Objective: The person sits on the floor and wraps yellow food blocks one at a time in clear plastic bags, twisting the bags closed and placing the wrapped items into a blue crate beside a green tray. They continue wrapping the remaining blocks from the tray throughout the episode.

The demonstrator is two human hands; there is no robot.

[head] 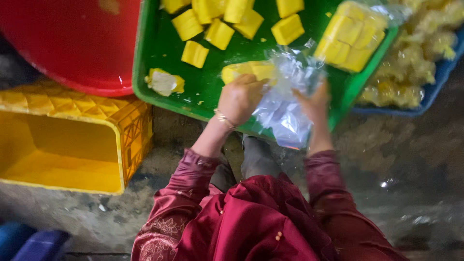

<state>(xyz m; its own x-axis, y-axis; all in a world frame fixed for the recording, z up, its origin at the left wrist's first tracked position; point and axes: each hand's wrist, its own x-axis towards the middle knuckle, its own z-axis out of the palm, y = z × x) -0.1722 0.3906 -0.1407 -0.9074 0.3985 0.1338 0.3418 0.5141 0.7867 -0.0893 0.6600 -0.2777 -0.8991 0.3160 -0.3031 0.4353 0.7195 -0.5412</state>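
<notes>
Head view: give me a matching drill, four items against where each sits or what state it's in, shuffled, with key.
1 left hand
2 right hand
3 yellow crate
4 packed bag of blocks

A far right corner of green tray
B on the ground left of the tray
C holds clear plastic bag
D pushes yellow blocks into the bag

1-D, 2-C, 3-B, 4-A

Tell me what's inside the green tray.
The green tray holds loose yellow blocks and a bagged stack. The left hand and clear plastic bag cover what lies beneath them.
</notes>
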